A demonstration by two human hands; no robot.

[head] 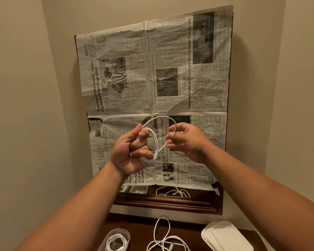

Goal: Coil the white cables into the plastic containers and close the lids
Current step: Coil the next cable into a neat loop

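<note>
I hold a white cable (155,142) up in front of a newspaper-covered mirror. My left hand (132,151) grips it, with several loops wound around the curled fingers. My right hand (185,140) pinches the cable's free loop just to the right, and that loop arcs over between both hands. Below, on the dark wooden table, a clear plastic container (116,240) holds another coiled white cable. Beside it lies a loose tangle of white cable (165,240). A stack of white lids (225,236) rests at the lower right.
A mirror with a dark wooden frame (170,201) leans on the wall, mostly covered by newspaper (152,78). Its bare bottom strip reflects containers and cables. Beige walls close in on both sides of the narrow table.
</note>
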